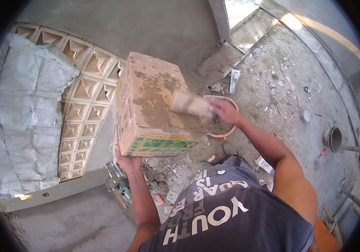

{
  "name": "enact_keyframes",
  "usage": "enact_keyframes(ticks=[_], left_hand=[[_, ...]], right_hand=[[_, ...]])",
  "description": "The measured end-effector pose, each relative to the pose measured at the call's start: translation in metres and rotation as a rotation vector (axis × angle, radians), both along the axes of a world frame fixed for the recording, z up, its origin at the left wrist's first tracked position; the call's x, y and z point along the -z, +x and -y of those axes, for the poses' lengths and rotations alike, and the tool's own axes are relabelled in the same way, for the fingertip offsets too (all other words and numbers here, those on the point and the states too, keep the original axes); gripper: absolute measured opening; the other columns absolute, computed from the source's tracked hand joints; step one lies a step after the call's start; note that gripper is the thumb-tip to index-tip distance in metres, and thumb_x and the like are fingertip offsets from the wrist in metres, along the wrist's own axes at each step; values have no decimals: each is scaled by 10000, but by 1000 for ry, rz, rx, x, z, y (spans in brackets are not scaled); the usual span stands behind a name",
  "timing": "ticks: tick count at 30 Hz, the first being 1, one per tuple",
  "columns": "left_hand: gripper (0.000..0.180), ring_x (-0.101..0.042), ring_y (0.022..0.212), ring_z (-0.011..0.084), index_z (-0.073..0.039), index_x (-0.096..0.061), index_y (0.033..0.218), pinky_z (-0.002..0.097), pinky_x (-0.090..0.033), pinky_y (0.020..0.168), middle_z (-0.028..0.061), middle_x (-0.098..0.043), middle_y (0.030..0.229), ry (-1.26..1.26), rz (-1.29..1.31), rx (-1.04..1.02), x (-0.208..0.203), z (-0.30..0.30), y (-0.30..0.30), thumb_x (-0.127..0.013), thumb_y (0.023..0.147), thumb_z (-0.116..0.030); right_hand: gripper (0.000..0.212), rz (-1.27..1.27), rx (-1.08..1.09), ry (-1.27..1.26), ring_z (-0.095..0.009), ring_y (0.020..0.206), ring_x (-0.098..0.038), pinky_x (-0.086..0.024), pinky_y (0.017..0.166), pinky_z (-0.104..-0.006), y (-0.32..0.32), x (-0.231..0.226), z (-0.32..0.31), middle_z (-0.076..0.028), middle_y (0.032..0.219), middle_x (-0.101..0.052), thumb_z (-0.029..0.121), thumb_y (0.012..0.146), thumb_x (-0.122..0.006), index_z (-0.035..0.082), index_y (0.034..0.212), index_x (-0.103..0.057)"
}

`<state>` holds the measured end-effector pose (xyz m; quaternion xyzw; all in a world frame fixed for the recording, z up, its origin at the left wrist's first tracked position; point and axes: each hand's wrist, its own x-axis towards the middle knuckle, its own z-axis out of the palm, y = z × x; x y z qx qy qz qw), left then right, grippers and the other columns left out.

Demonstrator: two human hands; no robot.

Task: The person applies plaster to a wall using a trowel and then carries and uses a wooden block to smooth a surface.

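Observation:
A large cardboard box point(156, 90) stands in front of me, its top blotched with dark wet-looking patches and its near side printed green and yellow. My left hand point(127, 161) grips the box's lower near-left corner. Over the right part of the top, my right hand point(224, 110) is closed on a tan, flat, block-like piece point(190, 103). Motion smears that piece, so its exact kind does not show. Partly behind my right hand and the box is a round container with a pink rim point(235, 105); its contents are mostly hidden.
On the left, a grey sheet point(32, 109) hangs over a wall of patterned vent blocks point(85, 92). Rubble and debris litter the rough floor point(268, 101). To the right lies a dark bucket-like vessel point(334, 139) beside a pole point(354, 148). A red-handled tool point(322, 153) lies near it.

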<state>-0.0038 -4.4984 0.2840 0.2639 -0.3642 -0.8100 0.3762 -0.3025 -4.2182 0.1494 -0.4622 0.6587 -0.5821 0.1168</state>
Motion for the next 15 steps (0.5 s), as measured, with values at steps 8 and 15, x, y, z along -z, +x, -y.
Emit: enact_keyframes(ticks=[8, 15], left_hand=[[596, -466, 1303, 353, -25, -436, 1423, 528, -350, 1100, 165, -472, 1442, -3, -72, 14, -14, -18, -19, -401, 1004, -447], [553, -479, 1288, 343, -35, -464, 1401, 521, -357, 1093, 154, -509, 1404, 46, -15, -147, -26, -12, -7, -394, 1014, -423]], right_hand=[[450, 62, 308, 132, -400, 1155, -579, -457, 983, -397, -93, -7, 57, -223, 1275, -599, 278, 989, -500, 99, 1402, -495], [451, -38, -98, 92, -322, 1130, -620, -460, 975, -399, -19, -49, 6, -189, 1270, -620, 258, 996, -502, 125, 1426, -485]])
